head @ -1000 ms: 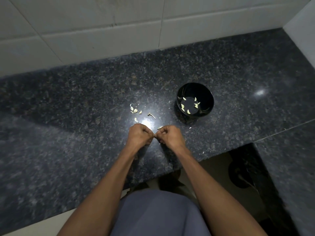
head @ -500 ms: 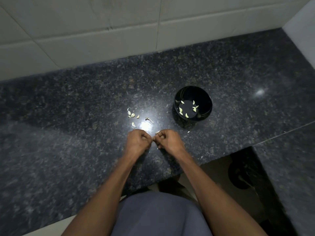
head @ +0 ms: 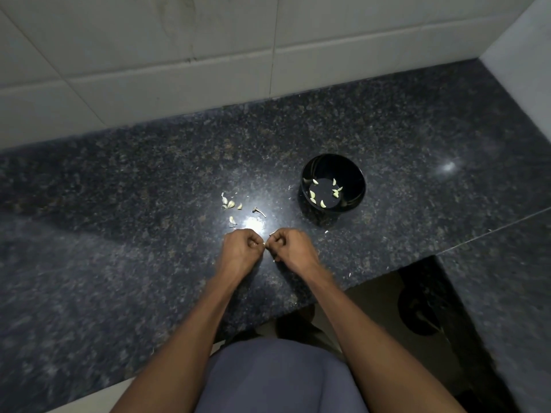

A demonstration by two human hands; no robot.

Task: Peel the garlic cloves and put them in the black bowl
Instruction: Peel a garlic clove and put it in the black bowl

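Both hands meet over the near middle of the dark speckled bench [head: 119, 180], knuckles up and fingers curled tight. The left hand [head: 243, 248] and the right hand [head: 290, 250] pinch between them a small pale garlic clove [head: 264, 243], of which only a sliver shows at the point where the fingertips come together; whether its skin is off cannot be told. The black bowl [head: 354, 201] stands upright on the bench at about two o'clock from the hands, well apart from them, and holds several peeled cloves [head: 323, 203] scattered over its bottom. At roughly eleven o'clock from the hands, near them, a loose group of garlic cloves [head: 229, 203] lies on the bench, with one more clove [head: 232, 220] closer in. A dry garlic stem [head: 259, 211] lies at twelve o'clock, just beyond a bright glare spot [head: 253, 223] on the stone. A few tiny skin flakes [head: 326, 231] dot the bench between the hands and the bowl. Pale wall tiles [head: 179, 70] rise behind the bench at twelve o'clock. The person's grey garment [head: 277, 377] fills the bottom of the view at six o'clock.
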